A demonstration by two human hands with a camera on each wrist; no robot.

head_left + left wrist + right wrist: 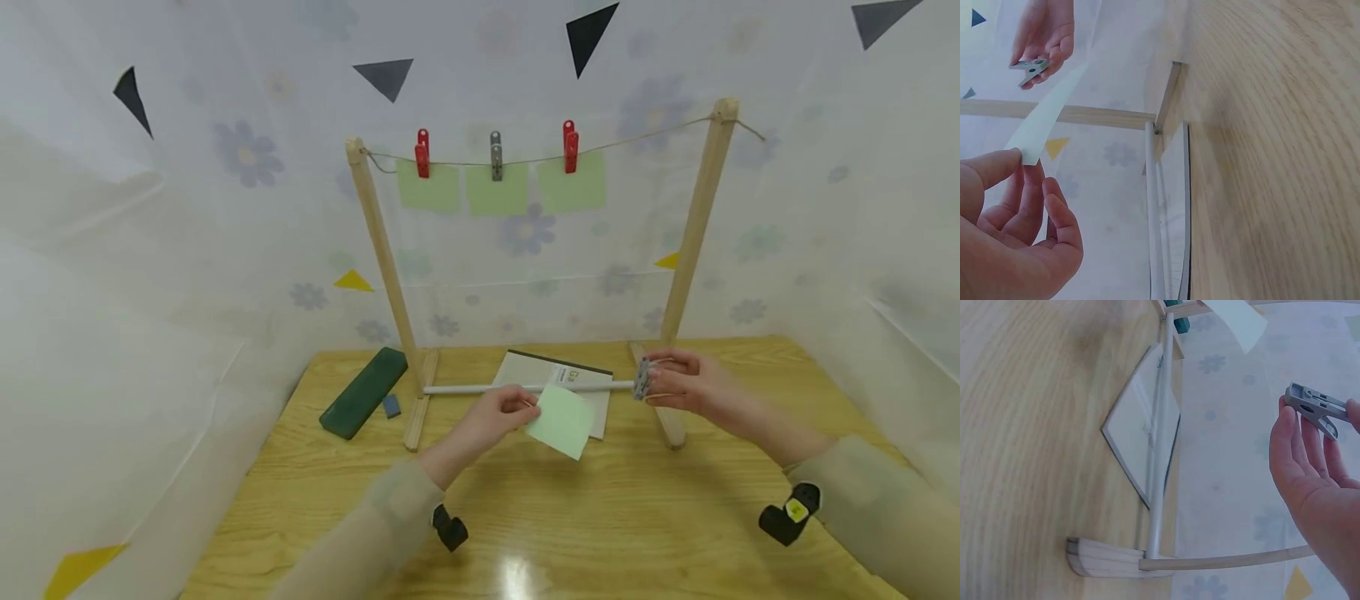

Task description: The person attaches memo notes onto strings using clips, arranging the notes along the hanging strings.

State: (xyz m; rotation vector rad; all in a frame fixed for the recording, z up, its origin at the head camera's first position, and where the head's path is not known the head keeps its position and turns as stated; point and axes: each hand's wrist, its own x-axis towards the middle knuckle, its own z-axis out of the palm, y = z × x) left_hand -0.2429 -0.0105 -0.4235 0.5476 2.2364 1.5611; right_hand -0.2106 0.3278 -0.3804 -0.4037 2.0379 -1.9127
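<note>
I have my left hand (495, 417) pinching a pale green paper note (561, 421) by its corner between thumb and fingertips, held just above the wooden table (600, 517). Just to its right, my right hand (686, 385) grips a grey clothespin (642, 379), fingers curled round it; I cannot tell whether its jaws are squeezed apart. Beneath and just behind both grips lie the white crossbar (525, 387) of the wooden rack (693, 225) and a notepad (558, 379). Well above the grips, the string (637, 137) already carries three green notes, pinned by a red clothespin (422, 153), a grey one (496, 155) and another red one (571, 147). I judge three hung, this fourth note not yet clipped, with free string to the right.
</note>
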